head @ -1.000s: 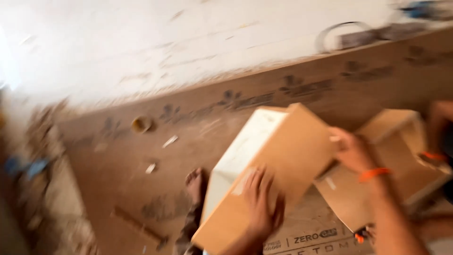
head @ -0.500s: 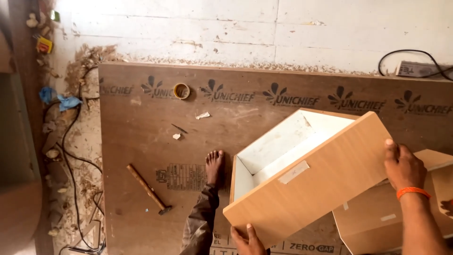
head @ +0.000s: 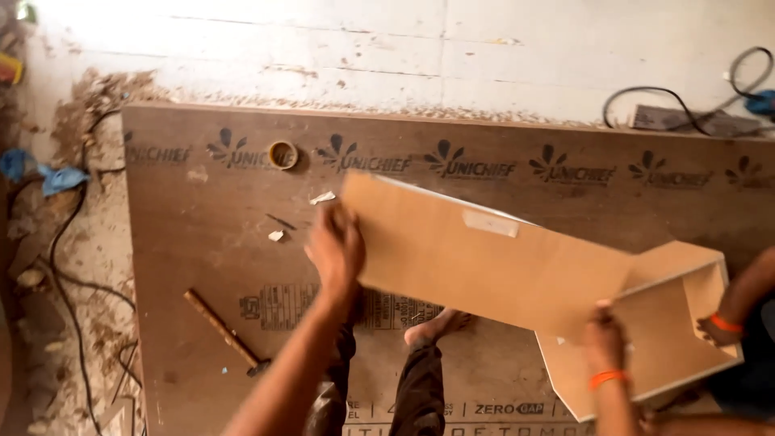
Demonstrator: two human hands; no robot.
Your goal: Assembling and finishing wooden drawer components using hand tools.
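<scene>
Head view shows a tan wooden box (head: pixel 484 258) held up above the plywood sheet (head: pixel 202 242) on the floor. Left hand (head: pixel 335 250) fingers clamp its left end, right hand (head: pixel 601 343) fingers pinch its lower right corner, keeping it level. A hammer (head: pixel 226 333) lies near the sheet's left edge.

A hammer (head: pixel 224 333) and tape roll (head: pixel 282 154) lie on the plywood sheet (head: pixel 194 242) (cables (head: pixel 678 101) beyond).

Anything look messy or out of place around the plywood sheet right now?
Yes: sawdust and wood scraps are heaped along the sheet's left edge and far edge, with cables trailing through them. Small chips lie on the sheet.
</scene>
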